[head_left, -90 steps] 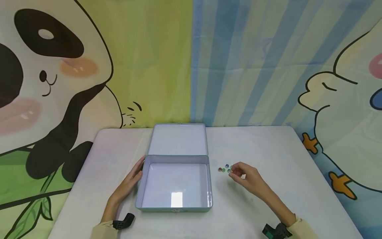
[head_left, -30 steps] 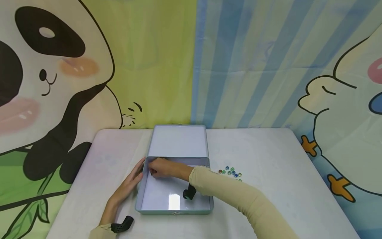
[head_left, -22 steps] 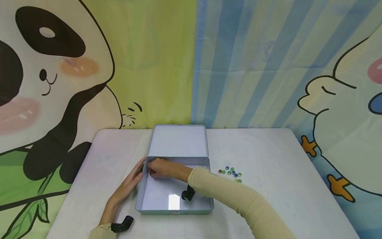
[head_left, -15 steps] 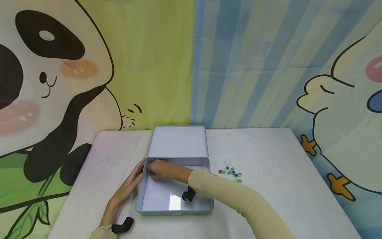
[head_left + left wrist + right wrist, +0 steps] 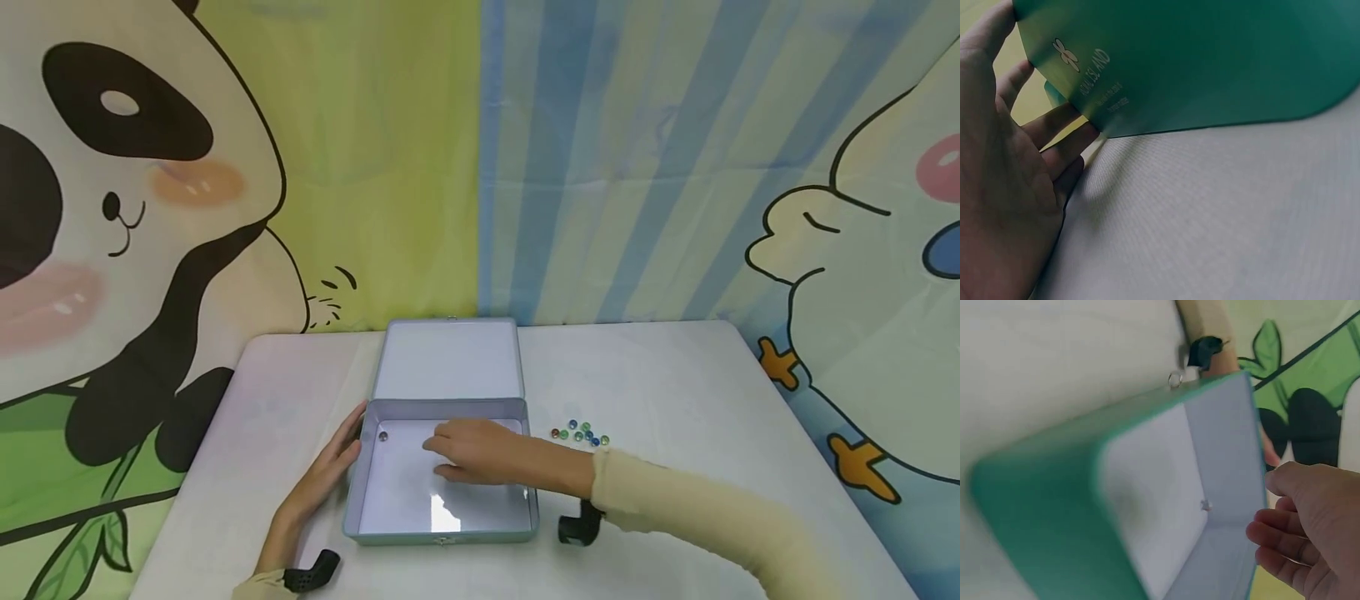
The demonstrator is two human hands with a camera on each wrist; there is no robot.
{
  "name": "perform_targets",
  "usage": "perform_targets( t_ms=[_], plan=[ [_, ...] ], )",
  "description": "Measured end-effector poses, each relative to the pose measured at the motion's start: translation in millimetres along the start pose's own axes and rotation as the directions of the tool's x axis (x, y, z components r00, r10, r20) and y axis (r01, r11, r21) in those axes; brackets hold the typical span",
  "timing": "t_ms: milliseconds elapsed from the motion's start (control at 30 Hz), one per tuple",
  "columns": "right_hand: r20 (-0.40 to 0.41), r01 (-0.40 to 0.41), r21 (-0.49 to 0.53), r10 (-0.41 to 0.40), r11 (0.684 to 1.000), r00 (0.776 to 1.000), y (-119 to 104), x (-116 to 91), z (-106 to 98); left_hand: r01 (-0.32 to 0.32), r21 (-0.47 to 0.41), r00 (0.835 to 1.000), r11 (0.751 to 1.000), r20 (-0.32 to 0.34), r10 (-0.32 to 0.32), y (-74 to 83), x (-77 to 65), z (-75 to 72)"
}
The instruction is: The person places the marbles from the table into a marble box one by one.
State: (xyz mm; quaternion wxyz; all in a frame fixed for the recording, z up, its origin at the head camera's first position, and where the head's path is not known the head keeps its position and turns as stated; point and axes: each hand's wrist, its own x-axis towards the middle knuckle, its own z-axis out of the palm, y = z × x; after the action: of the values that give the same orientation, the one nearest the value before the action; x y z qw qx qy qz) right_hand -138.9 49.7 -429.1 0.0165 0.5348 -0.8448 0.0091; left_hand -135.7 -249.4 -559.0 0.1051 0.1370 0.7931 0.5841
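Observation:
A hinged tin box (image 5: 442, 539), green outside and pale inside, stands with its lid (image 5: 448, 360) laid back. One small glass marble (image 5: 383, 436) lies on the floor of the box in the far left corner; the right wrist view shows this marble (image 5: 1205, 505) too. My left hand (image 5: 318, 479) rests its extended fingers against the left outer wall, and the left wrist view shows its fingertips touching the green side (image 5: 1210, 62). Over the middle of the box is my right hand (image 5: 480, 452), fingers loosely bent and apart, holding nothing.
Several coloured marbles, among them a blue marble (image 5: 573, 424) and a red marble (image 5: 555, 433), lie on the white table (image 5: 637, 375) right of the box. My right forearm passes in front of part of this group. A printed curtain (image 5: 390, 167) hangs behind.
From the marbles, my right hand reached into the far left corner of the box, then drew back rightward. A marble now shows in that corner. My left hand stays against the wall.

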Motion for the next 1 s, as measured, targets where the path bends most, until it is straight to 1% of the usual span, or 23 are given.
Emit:
perform_targets(
  t_ms=[67, 167, 233, 300, 400, 467, 600, 700, 800, 900, 967, 1000],
  plan=[
    [-0.087, -0.009, 0.054, 0.014, 0.998, 0.996, 1.8, -27.4, -7.9, 0.006, 0.019, 1.000, 1.000, -0.002, -0.006, 0.2, -0.9, -0.1],
    [-0.200, -0.021, 0.138, 0.049, 0.990, 0.979, 4.9, -66.1, -18.3, 0.009, 0.032, 1.000, 0.999, -0.003, -0.009, 0.9, -2.2, 0.0],
    [-0.248, -0.039, 0.181, 0.084, 0.983, 0.965, 7.3, -90.2, -23.1, 0.005, 0.030, 1.000, 1.000, -0.003, -0.005, 1.3, -2.9, 0.2],
    [-0.268, -0.072, 0.222, 0.132, 0.972, 0.954, 10.3, -112.5, -25.7, -0.001, 0.022, 1.000, 1.000, -0.003, 0.001, 1.1, -3.4, 0.4],
    [-0.266, -0.147, 0.271, 0.221, 0.951, 0.939, 15.4, -143.2, -25.4, -0.021, 0.001, 1.000, 1.000, -0.006, 0.021, 0.3, -3.7, 0.5],
    [-0.245, -0.203, 0.298, 0.281, 0.933, 0.928, 18.9, -161.2, -22.5, -0.034, -0.012, 0.999, 0.999, -0.007, 0.034, -0.3, -3.6, 0.5],
    [-0.161, -0.321, 0.336, 0.390, 0.885, 0.907, 26.9, -192.9, -11.7, -0.048, -0.012, 0.999, 0.999, -0.006, 0.048, -1.2, -3.7, 0.1],
    [-0.087, -0.410, 0.330, 0.460, 0.850, 0.884, 37.6, -212.2, -0.5, -0.050, -0.007, 0.999, 0.999, -0.007, 0.050, -1.0, -3.5, -0.1],
    [-0.066, -0.480, 0.290, 0.518, 0.828, 0.853, 53.0, -227.8, 12.6, -0.046, -0.009, 0.999, 0.999, -0.007, 0.046, -0.1, -2.6, -0.1],
    [-0.074, -0.521, 0.303, 0.564, 0.798, 0.822, 69.4, -238.8, 26.5, -0.041, -0.009, 0.999, 0.999, -0.006, 0.041, 0.7, -1.3, 0.2],
    [-0.079, -0.516, 0.366, 0.579, 0.774, 0.812, 78.6, -242.8, 35.4, -0.039, -0.013, 0.999, 0.999, -0.003, 0.039, 0.5, -0.9, 0.5],
    [-0.084, -0.501, 0.404, 0.577, 0.765, 0.812, 82.7, -243.8, 39.7, -0.038, -0.010, 0.999, 0.999, -0.003, 0.038, 0.4, -0.8, 0.7]
  ],
)
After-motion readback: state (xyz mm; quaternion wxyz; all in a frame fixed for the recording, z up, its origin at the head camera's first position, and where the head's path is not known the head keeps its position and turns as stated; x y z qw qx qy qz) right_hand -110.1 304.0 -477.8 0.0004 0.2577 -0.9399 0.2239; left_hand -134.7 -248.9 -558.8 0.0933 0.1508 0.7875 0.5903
